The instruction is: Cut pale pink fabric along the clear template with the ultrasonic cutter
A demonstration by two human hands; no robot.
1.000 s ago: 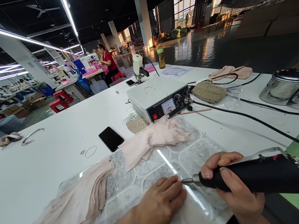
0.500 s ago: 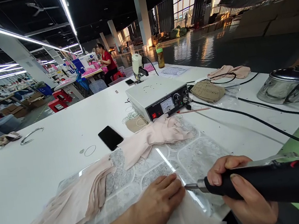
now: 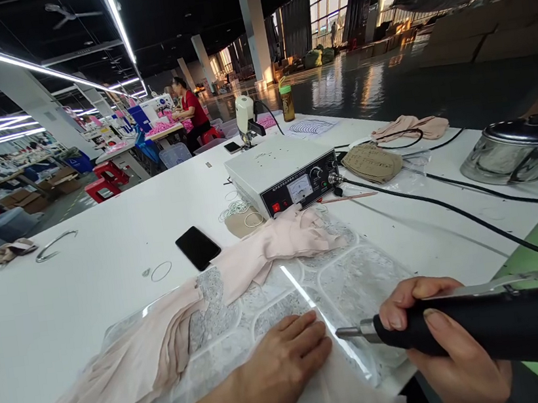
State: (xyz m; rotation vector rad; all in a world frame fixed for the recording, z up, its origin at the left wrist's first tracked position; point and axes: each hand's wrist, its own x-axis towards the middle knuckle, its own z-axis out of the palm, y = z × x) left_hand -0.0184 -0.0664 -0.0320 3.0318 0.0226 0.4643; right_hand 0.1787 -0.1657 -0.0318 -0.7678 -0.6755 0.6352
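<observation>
My right hand (image 3: 441, 344) is closed around a black hand-held tool (image 3: 489, 331) with a metal tip (image 3: 348, 332) pointing left, just above a piece of pale pink fabric (image 3: 342, 383). My left hand (image 3: 283, 361) lies flat, fingers stretched out, pressing that fabric onto a glossy patterned tile (image 3: 357, 269). The tool's tip is a short way to the right of my left fingertips. More pale pink fabric pieces (image 3: 274, 244) lie across the tile's far side and in a stack (image 3: 123, 373) at its left.
A white control box (image 3: 285, 173) with a dial stands behind the tile, a black cable (image 3: 449, 211) running right from it. A black phone (image 3: 198, 247), thin rings (image 3: 162, 271), a steel pot (image 3: 520, 148) and a bottle (image 3: 287, 100) are on the white table. A person sits far off.
My right hand has drawn the tool to the right, so its tip has moved away from my left fingertips. My left hand stays flat on the fabric.
</observation>
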